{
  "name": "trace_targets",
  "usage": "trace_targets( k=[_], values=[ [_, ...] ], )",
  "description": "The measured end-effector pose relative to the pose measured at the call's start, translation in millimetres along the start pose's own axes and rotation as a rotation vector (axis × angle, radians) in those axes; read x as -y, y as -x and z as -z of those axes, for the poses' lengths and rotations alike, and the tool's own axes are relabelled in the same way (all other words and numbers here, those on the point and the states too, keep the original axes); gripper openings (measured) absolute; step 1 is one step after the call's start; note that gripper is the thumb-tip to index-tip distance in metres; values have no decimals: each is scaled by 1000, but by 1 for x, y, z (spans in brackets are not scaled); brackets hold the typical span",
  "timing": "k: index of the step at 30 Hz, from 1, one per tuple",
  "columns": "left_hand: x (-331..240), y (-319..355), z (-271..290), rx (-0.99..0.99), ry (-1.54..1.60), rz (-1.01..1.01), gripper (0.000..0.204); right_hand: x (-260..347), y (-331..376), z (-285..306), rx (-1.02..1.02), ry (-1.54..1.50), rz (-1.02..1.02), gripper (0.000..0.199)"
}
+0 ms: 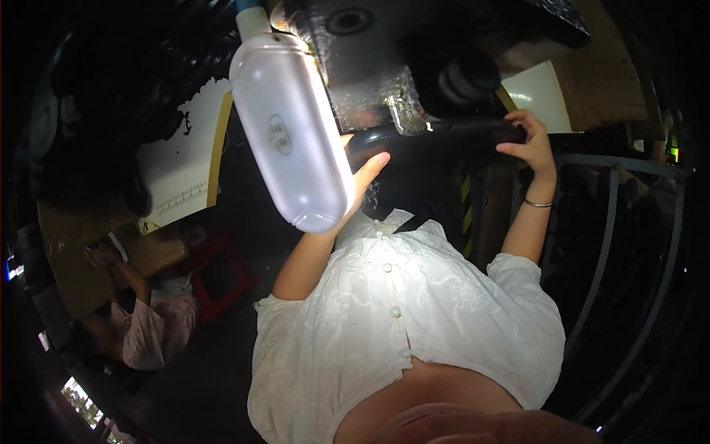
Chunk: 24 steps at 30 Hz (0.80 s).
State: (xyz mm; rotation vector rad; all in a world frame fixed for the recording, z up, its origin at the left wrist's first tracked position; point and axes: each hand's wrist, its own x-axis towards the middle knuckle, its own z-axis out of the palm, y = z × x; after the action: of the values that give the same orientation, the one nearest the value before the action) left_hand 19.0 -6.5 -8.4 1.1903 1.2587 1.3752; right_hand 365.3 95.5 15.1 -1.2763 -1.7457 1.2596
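Note:
A long, dark, glossy piece with rounded ends (436, 142) lies crosswise in front of me; its kind I cannot make out. At its left end is my left hand (366, 176), thumb along the near side and the other fingers mostly hidden behind a lamp. My right hand (534, 146) grips the opposite end between thumb and curled fingers. A glowing white oblong work lamp (292, 129) hangs close by, covering part of my left hand and wrist. Beyond the dark piece stands a scuffed metal machine part (370, 70), partly in shadow.
A dark cylindrical machine part (467, 78) juts out at the upper right. White boards with yellow edges (188, 159) stand at the left. Grey metal rails (612, 237) run along my right. At lower left a co-worker (159, 325) sits near a red stool (218, 274).

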Motion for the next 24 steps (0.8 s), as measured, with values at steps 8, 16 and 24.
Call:
trace_targets(
  k=[8, 16, 24],
  values=[
    [14, 7, 6, -65, -138, -93, 31, 24, -31, 3, -166, -553, 310, 38],
    [25, 31, 48, -144, 114, -90, 30, 44, -37, -54, -106, -707, 359, 37],
    [3, 47, 87, -378, 90, -48, 41, 45, -28, -124, -78, -669, 273, 30]
  ],
)
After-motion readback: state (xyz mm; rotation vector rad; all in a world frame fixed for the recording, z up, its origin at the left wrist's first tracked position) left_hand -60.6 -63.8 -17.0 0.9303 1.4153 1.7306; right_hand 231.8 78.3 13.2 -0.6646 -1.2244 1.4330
